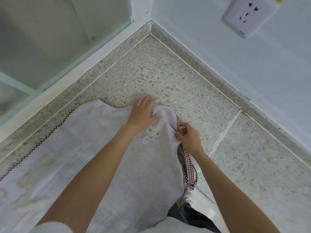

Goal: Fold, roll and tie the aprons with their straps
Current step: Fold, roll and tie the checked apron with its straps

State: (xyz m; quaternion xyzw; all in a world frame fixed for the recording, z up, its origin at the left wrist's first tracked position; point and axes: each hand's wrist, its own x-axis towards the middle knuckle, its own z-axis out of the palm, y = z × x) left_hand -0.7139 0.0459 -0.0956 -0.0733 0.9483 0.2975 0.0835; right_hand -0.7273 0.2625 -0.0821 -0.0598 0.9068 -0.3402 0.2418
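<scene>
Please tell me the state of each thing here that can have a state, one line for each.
apron: spread flat on the countertop, far end bunched up, not rolled.
checked strap: loose, untied, hanging over the counter edge.
left hand: grips the bunched far end.
right hand: pinches the trimmed edge.
wall socket: nothing plugged in.

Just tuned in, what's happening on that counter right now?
A person is working on a white apron spread over a speckled counter in a corner. The left hand grips the bunched far end of the cloth, and the right hand pinches its edge by the checked strap, which hangs off the side. The apron is still mostly flat: not yet rolled or tied.
</scene>
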